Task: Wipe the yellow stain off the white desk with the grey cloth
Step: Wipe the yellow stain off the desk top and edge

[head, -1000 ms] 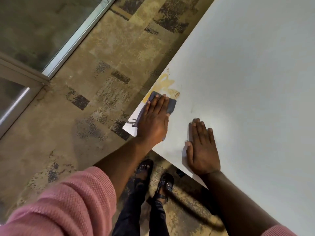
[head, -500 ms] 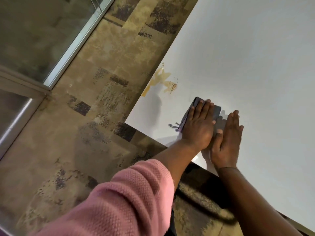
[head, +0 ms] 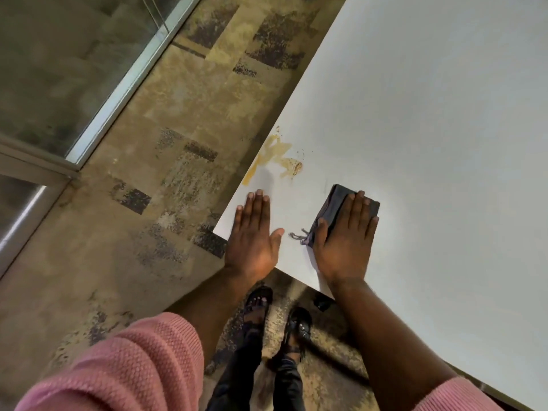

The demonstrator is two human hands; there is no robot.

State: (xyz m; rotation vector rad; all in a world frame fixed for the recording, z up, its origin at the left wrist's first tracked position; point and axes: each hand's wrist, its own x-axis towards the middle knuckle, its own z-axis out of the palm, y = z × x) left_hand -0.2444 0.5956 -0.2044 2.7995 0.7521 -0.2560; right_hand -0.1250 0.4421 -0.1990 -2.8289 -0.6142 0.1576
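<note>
The yellow stain (head: 272, 158) smears the white desk (head: 430, 129) close to its left edge, near the corner. A folded grey cloth (head: 335, 203) lies flat on the desk to the right of and below the stain, apart from it, a frayed thread trailing off its near left corner. My right hand (head: 347, 241) presses flat on the cloth and covers most of it. My left hand (head: 255, 235) rests palm down on the bare desk at the corner, just below the stain, fingers together, holding nothing.
The desk's left edge and near corner (head: 219, 229) drop to a patterned brown carpet (head: 178, 173). A glass partition with a metal frame (head: 118, 84) stands at the left. My feet in black sandals (head: 278, 315) are under the desk's near edge.
The cloth slid right, away from the stain, under my left hand. It has passed to my right hand, and my left hand now lies bare near the corner.
</note>
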